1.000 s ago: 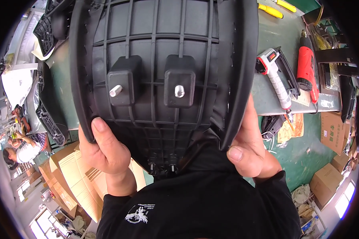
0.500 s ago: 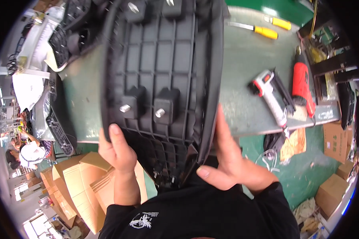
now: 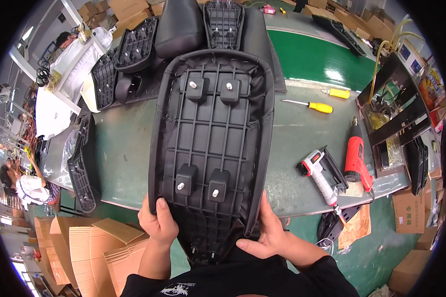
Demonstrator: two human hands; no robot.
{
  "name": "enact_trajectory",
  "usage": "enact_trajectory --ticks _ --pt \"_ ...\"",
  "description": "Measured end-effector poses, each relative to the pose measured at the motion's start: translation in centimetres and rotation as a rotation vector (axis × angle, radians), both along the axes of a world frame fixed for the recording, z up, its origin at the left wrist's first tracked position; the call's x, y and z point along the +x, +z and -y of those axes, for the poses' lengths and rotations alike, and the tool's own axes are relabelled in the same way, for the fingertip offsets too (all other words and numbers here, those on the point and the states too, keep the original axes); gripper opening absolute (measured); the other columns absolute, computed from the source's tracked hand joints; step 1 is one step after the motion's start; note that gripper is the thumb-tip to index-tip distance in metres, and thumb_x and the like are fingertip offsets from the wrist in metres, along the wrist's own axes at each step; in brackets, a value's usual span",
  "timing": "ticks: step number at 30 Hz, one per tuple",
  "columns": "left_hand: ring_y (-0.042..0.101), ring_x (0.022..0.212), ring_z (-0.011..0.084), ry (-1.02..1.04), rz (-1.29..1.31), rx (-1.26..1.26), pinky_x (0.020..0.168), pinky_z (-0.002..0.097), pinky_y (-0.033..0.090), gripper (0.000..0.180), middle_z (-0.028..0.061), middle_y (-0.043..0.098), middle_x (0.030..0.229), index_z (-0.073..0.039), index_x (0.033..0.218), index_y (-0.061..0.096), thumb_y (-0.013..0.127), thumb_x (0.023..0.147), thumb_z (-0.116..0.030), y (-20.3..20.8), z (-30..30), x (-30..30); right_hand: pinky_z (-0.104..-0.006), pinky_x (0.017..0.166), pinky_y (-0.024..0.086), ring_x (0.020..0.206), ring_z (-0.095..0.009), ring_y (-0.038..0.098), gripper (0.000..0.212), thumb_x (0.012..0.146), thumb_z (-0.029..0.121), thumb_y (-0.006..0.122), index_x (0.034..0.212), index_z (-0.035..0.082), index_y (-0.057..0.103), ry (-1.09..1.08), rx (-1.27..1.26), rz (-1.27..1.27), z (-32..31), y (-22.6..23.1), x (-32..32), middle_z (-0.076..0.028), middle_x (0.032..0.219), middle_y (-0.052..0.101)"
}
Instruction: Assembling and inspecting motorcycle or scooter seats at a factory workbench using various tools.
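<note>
A long black padded seat (image 3: 210, 128) is held underside up in front of me, its near end close to my shirt. Its ribbed plastic base carries several blocks with metal studs, and black cover material wraps over the rim. My left hand (image 3: 158, 222) grips the near left edge, thumb on top and fingers hidden beneath. On the near right edge my right hand (image 3: 267, 232) is closed around the side, its thumb lying over the folded cover near the narrow end.
Right on the table (image 3: 129, 148) lie a staple gun (image 3: 319, 178), a red heat gun (image 3: 356, 153), a yellow-handled screwdriver (image 3: 320, 107) and a yellow-handled knife (image 3: 338, 93). More black seats (image 3: 181, 29) are stacked at the back. Cardboard (image 3: 96, 247) stands at lower left; a person (image 3: 32, 188) is far left.
The view has tilted up, showing more of the table's far side and the stacked seats. The seat now appears whole and lower in view, with both hands still at its near edges.
</note>
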State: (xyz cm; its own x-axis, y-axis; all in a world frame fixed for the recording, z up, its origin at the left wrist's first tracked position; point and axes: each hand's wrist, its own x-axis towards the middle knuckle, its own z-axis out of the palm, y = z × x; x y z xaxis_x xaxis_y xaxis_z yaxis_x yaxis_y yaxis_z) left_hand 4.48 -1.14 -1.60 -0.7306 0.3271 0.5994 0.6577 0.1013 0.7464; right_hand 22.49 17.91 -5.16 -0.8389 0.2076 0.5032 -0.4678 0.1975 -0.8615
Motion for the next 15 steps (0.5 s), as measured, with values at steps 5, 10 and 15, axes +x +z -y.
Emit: enact_trajectory --ticks 5,10,15 --pt "0.067 0.085 0.0168 -0.025 0.022 -0.064 0.079 0.0272 0.053 0.032 0.0160 0.074 0.096 0.013 0.123 0.063 0.051 0.103 -0.009 0.0 0.8 0.0 -0.0457 0.124 0.025 0.158 -0.040 0.020 0.111 0.090 0.015 0.078 0.165 -0.001 -0.003 -0.031 0.021 -0.006 0.1 -0.2 0.1 -0.029 0.170 0.010" --pt "0.062 0.079 0.0130 -0.020 0.101 -0.069 0.074 0.0270 0.051 0.030 0.0124 0.071 0.091 0.012 0.123 0.064 0.052 0.104 -0.008 -0.5 0.1 -0.3 -0.0447 0.122 0.030 0.155 -0.036 0.029 0.111 0.091 0.015 0.078 0.164 -0.002 -0.004 -0.050 -0.009 0.073 0.4 -0.3 0.2 -0.028 0.170 0.012" --pt "0.058 0.079 0.0108 -0.030 0.208 -0.061 0.071 0.0262 0.048 0.027 0.0073 0.069 0.088 0.008 0.119 0.066 0.053 0.106 -0.012 -1.2 0.3 -0.6 -0.0426 0.125 0.021 0.159 -0.031 0.016 0.116 0.091 0.011 0.078 0.163 -0.002 -0.012 -0.044 0.090 0.139 0.7 -0.1 0.8 -0.024 0.172 0.005"
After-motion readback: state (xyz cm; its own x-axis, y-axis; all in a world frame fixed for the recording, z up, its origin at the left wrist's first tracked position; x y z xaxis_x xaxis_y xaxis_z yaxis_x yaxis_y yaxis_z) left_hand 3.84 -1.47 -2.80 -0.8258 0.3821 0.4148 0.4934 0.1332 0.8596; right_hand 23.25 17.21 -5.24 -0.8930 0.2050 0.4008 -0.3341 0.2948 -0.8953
